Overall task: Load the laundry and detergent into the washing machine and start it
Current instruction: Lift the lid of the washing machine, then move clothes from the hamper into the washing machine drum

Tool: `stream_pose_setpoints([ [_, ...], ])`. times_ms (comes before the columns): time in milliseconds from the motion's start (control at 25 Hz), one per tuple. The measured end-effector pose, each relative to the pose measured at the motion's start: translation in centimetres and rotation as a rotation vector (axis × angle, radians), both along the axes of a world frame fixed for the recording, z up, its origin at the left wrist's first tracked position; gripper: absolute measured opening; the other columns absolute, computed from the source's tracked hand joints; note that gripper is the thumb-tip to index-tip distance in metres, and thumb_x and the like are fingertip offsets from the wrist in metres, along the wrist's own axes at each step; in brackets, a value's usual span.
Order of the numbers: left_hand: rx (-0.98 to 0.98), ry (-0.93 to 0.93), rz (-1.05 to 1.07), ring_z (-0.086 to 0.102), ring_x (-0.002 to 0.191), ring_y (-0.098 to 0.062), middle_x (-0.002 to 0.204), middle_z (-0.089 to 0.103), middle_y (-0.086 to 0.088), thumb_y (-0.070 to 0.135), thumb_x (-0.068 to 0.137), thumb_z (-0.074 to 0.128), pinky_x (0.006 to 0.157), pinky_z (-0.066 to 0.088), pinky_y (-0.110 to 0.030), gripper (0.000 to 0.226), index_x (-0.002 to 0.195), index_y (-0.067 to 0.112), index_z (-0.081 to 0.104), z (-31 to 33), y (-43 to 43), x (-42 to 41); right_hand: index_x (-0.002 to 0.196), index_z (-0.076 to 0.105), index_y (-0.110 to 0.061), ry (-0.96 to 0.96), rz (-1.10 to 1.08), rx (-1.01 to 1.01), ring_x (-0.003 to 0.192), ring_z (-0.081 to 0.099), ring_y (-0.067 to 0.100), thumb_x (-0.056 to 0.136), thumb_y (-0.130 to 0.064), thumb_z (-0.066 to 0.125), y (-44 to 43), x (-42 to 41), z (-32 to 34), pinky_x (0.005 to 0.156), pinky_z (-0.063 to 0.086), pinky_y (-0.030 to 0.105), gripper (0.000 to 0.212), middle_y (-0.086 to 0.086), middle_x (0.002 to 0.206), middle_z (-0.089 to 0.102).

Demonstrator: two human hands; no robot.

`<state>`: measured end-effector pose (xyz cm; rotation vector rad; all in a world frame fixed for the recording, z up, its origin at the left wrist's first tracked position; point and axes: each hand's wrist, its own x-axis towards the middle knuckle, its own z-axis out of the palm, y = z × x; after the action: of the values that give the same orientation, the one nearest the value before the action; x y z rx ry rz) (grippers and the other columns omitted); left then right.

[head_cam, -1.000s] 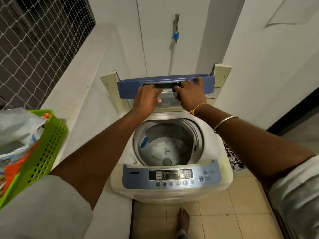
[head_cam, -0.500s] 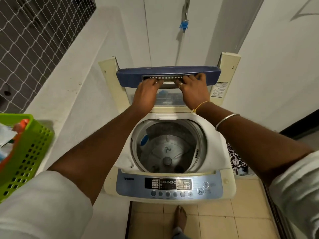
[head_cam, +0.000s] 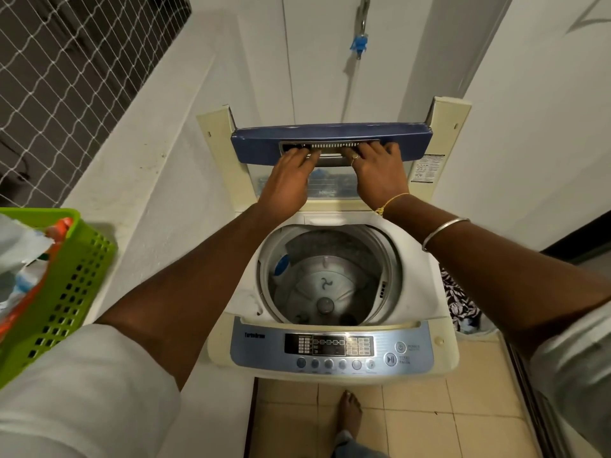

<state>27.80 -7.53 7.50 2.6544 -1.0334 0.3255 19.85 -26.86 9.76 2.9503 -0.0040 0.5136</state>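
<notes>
Blue lid [head_cam: 258, 143] raised | left hand [head_cam: 291, 180] grip: fingers curled on lid edge | right hand [head_cam: 380, 175] grip: likewise

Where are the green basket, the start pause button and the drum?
green basket [head_cam: 71, 292], head view, on its perforated side wall.
start pause button [head_cam: 390, 359], head view, on the button's round face.
drum [head_cam: 325, 305], head view, on the centre hub of its floor.
</notes>
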Motion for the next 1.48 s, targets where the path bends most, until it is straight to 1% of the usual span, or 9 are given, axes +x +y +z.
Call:
stream_pose_setpoints([
  [160,-0.088,0.11,-0.011,0.037,0.14,-0.026,0.152,0.041,-0.008,0.004,0.093,0.06,0.116,0.035,-0.039,0.065,0.151,0.015,0.033,1.5,0.9,-1.9,0.14,0.05,-0.015,0.021,0.047,0.192,0.126,0.052,0.033,0.085,-0.011,0.07,0.5,-2.1,0.4,0.105,0.042,0.046,0.059,0.011,0.134,0.058],
  [320,-0.18,0.175,0.034,0.034,0.143,-0.023,0.154,0.039,-0.006,0.015,0.098,0.057,0.117,0.029,-0.035,0.057,0.15,0.016,0.035,2.2,2.3,-6.4,0.145,0.045,-0.015,0.062,0.015,0.335,0.131,0.048,0.031,0.094,-0.026,0.061,2.0,-6.3,0.2,0.109,0.042,0.044,0.055,0.012,0.143,0.052],
  [600,-0.007,0.238,0.048,0.032,0.143,-0.03,0.156,0.035,-0.013,0.036,0.1,0.048,0.118,0.029,-0.045,0.059,0.15,0.01,0.031,0.0,7.1,-15.0,0.151,0.033,-0.008,0.203,-0.052,0.262,0.145,0.029,0.033,0.097,-0.045,0.049,7.1,-14.7,-1.9,0.119,0.025,0.046,0.067,0.016,0.155,0.036],
  [720,0.047,0.222,0.037,0.044,0.134,-0.03,0.149,0.045,-0.011,0.046,0.098,0.044,0.11,0.039,-0.046,0.06,0.146,0.011,0.036,-0.3,9.1,-17.6,0.153,0.028,-0.009,0.273,-0.07,0.254,0.147,0.024,0.032,0.095,-0.053,0.045,9.2,-17.6,-2.9,0.12,0.023,0.047,0.074,0.015,0.158,0.03],
  [840,0.096,0.185,-0.005,0.05,0.127,-0.029,0.139,0.053,-0.009,0.051,0.097,0.039,0.105,0.041,-0.044,0.057,0.139,0.012,0.045,0.2,10.5,-19.3,0.153,0.026,-0.011,0.304,-0.079,0.283,0.147,0.024,0.031,0.093,-0.056,0.049,10.6,-19.9,-2.9,0.12,0.021,0.044,0.079,0.013,0.159,0.028],
  [1000,0.142,0.2,-0.052,0.032,0.143,-0.029,0.153,0.039,-0.008,0.056,0.098,0.033,0.115,0.025,-0.049,0.067,0.148,0.013,0.035,0.4,11.0,-21.0,0.153,0.027,-0.011,0.308,-0.055,0.311,0.147,0.025,0.031,0.091,-0.057,0.053,11.4,-22.1,-1.9,0.121,0.021,0.042,0.082,0.014,0.159,0.028],
  [1120,0.157,0.202,-0.081,0.029,0.144,-0.026,0.155,0.038,-0.006,0.064,0.094,0.024,0.116,0.026,-0.051,0.073,0.149,0.016,0.034,0.1,10.4,-21.7,0.153,0.028,-0.013,0.311,-0.063,0.327,0.147,0.025,0.03,0.09,-0.058,0.053,11.0,-23.0,-1.8,0.121,0.021,0.043,0.082,0.012,0.159,0.028],
  [1280,0.177,0.189,-0.1,0.027,0.146,-0.025,0.157,0.034,-0.007,0.06,0.097,0.026,0.118,0.024,-0.049,0.071,0.15,0.015,0.033,0.3,8.9,-22.9,0.151,0.029,-0.018,0.311,-0.114,0.32,0.145,0.026,0.03,0.086,-0.062,0.05,9.6,-24.6,-1.6,0.116,0.03,0.047,0.081,0.007,0.158,0.031],
  [1480,0.198,0.155,-0.138,0.026,0.146,-0.027,0.157,0.034,-0.009,0.054,0.1,0.03,0.119,0.021,-0.048,0.065,0.15,0.013,0.033,1.2,4.3,-25.2,0.152,0.028,-0.016,0.299,-0.109,0.327,0.146,0.025,0.03,0.09,-0.058,0.05,5.7,-27.4,-0.7,0.116,0.028,0.049,0.078,0.01,0.159,0.029],
])
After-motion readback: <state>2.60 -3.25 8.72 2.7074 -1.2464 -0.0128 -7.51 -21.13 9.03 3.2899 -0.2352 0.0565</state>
